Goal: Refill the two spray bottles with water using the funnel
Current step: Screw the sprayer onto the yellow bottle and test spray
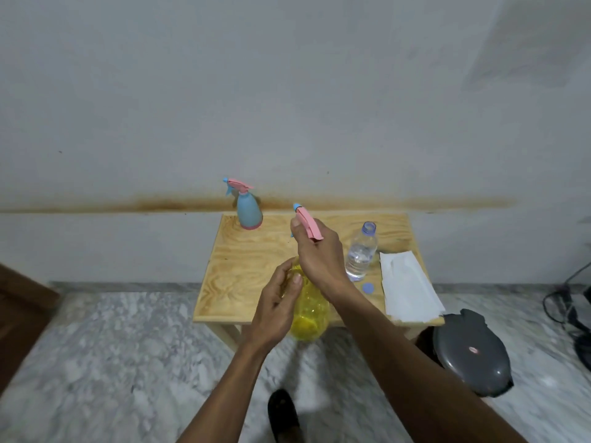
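Note:
A yellow spray bottle (309,311) is held above the front edge of the wooden table (249,266). My left hand (277,302) curls round its upper body. My right hand (316,251) grips the pink spray head (307,223) at the bottle's top. A blue spray bottle (248,210) with a pink head stands upright at the table's back left. An uncapped clear water bottle (361,252), partly filled, stands to the right of my hands. Its blue cap (368,288) lies on the table in front of it. No funnel is in view.
White paper sheets (409,287) lie on the table's right side. A grey lidded bin (470,350) stands on the marble floor by the table's front right corner. Black cables (572,311) lie at the far right. A dark shoe (283,414) is below.

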The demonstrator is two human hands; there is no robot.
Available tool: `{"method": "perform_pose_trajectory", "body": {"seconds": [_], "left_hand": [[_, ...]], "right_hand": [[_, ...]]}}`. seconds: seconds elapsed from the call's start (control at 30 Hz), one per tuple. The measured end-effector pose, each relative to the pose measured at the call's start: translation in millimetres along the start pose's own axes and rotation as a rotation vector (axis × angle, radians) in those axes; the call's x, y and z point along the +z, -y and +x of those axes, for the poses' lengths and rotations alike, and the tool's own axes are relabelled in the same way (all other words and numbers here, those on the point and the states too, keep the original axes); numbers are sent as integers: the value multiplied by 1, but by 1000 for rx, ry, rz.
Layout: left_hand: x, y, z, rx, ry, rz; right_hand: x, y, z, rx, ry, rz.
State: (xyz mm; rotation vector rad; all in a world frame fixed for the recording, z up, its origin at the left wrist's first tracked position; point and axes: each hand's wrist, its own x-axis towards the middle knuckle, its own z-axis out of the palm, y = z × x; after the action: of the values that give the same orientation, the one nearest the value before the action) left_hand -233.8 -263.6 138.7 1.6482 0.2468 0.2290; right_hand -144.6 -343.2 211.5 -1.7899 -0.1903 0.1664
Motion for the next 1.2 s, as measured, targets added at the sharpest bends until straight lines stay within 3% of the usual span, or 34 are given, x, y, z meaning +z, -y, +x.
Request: {"method": "perform_pose_trajectory", "body": {"seconds": [0.23, 0.5, 0.67, 1.2], "left_hand": [[31, 28, -77, -49, -218, 56], [29, 47, -136, -115, -349, 81], [15, 58, -151, -188, -326, -1], [-31, 88, -152, -228, -178, 79]], "right_hand": [[-1, -40, -52, 96, 8, -44], [13, -67, -96, 234, 14, -17], [19, -79, -106, 315, 119, -79], [73, -95, -117, 269, 14, -357]]}}
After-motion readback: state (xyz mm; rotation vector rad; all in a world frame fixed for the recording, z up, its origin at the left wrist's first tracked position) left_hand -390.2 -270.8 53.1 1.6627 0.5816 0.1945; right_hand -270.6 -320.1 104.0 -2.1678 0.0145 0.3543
